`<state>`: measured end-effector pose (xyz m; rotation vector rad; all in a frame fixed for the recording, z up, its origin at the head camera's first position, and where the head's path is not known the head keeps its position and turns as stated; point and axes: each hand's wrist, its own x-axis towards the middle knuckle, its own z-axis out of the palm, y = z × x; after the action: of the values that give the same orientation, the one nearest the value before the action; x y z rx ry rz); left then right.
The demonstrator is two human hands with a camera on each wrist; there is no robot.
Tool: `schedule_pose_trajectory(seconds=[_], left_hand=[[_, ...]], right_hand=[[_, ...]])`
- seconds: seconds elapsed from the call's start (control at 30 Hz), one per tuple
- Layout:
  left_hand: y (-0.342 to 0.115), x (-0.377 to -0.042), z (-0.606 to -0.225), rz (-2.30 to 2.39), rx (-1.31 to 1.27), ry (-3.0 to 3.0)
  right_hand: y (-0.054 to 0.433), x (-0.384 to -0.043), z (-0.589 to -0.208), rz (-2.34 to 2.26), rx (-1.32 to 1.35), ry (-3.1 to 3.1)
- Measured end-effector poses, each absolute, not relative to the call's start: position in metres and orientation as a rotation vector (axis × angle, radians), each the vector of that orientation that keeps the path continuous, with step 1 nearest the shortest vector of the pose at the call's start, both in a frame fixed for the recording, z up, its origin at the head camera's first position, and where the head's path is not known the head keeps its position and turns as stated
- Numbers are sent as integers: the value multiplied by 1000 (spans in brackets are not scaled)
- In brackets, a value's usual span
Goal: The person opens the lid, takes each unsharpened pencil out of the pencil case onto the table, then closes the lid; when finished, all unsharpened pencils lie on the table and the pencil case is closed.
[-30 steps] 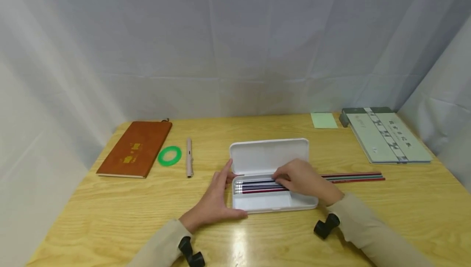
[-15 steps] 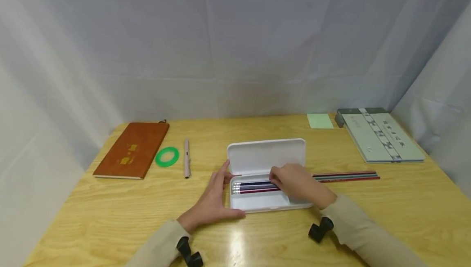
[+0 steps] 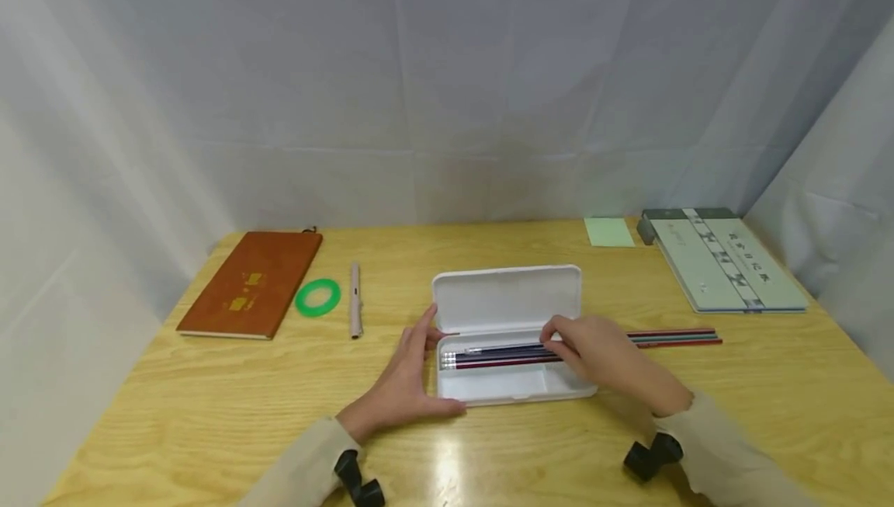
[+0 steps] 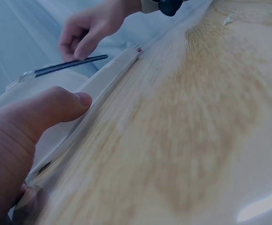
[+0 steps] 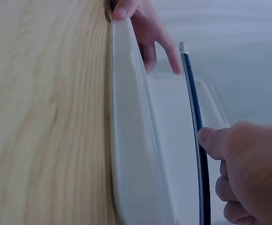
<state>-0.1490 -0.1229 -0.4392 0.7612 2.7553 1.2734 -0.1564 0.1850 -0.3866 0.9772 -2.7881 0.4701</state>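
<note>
An open white pencil case (image 3: 482,389) lies at the front middle, its lid (image 3: 506,297) tipped back. Several pencils (image 3: 482,365) with silver ends lie in a row inside. My left hand (image 3: 398,390) holds the case's left end, thumb along the front edge and fingers at the back corner. Over the case, my right hand (image 3: 604,352) pinches a dark blue pencil (image 5: 192,93) between thumb and index finger. In the left wrist view this pencil (image 4: 70,66) is raised above the case rim, its silver end pointing left.
Right of the case lie more pencils (image 3: 677,338). Behind them are a pale green sticky note (image 3: 609,232) and a light green notebook (image 3: 726,262). On the left are a brown notebook (image 3: 254,282), a green ring (image 3: 317,298) and a pinkish pen (image 3: 355,301).
My right hand has drawn back to the right, and the dark blue pencil in it has come up out of the row and shifted right. The left hand stays at the case.
</note>
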Motion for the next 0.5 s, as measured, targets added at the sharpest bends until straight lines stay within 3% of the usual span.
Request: schedule_pose_trajectory(seconds=[0.5], left_hand=[[-123,-148,-438,1258,785,2759]], right_hand=[[320,-124,-413,489,611,-2769]])
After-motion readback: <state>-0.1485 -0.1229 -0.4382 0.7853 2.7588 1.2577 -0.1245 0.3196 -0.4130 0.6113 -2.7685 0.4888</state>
